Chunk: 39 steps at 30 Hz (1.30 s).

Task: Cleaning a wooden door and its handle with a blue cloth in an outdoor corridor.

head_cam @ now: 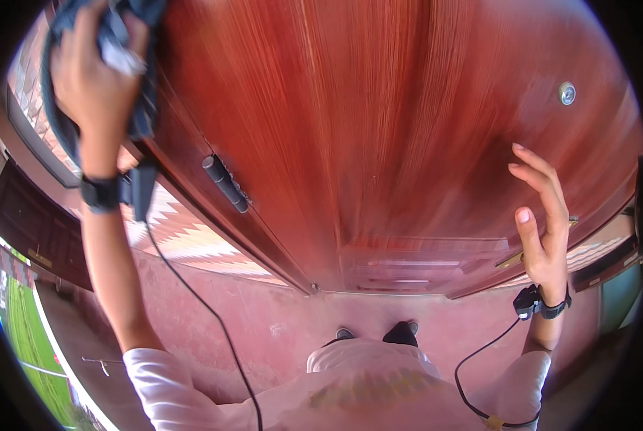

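Note:
A reddish-brown wooden door stands right in front of me. My left hand is raised at the upper left, by the hinge side, its fingers curled on a dark blue fabric item. Blur leaves the kind of item unclear. Something small and white shows beside the thumb, partly covered by the hand. On the other side, my right hand is held up before the door with fingers apart and nothing in it. Behind its wrist, a brass handle plate is partly hidden.
The door has a round peephole at upper right and a dark metal hinge at left. Wrist straps carry devices with black cables running down. Below is a red floor; another dark door and grass lie left.

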Each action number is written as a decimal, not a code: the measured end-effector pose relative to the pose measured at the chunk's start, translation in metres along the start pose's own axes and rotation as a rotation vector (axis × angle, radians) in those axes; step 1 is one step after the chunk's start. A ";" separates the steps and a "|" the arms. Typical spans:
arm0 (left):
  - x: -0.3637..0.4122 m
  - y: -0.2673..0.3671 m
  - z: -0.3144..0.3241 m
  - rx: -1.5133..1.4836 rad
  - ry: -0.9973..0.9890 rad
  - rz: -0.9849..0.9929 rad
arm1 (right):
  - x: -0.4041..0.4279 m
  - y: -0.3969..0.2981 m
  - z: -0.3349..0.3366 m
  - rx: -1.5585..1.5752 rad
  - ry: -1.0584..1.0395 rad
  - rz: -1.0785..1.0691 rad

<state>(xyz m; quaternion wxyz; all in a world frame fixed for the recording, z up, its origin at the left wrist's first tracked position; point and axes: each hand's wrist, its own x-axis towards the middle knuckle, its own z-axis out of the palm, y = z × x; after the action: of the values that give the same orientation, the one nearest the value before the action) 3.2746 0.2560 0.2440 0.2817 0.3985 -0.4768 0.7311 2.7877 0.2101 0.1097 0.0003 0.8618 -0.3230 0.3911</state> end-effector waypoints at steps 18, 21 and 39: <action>-0.278 0.213 -0.222 -0.170 -0.851 -1.091 | -0.042 0.045 -0.012 0.443 -0.213 -0.021; -0.356 0.262 -0.353 -0.165 -0.993 -1.592 | -0.051 0.059 0.003 0.490 -0.296 -0.059; -0.326 0.363 -0.886 0.605 0.526 -2.412 | -0.072 -0.120 0.186 0.874 -0.864 -0.229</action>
<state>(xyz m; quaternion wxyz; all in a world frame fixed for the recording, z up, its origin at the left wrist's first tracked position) 2.8800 0.9216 -0.4063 0.7496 0.4694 0.4426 0.1478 2.9452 0.2983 -0.0371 -0.4412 0.8917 -0.0098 0.1006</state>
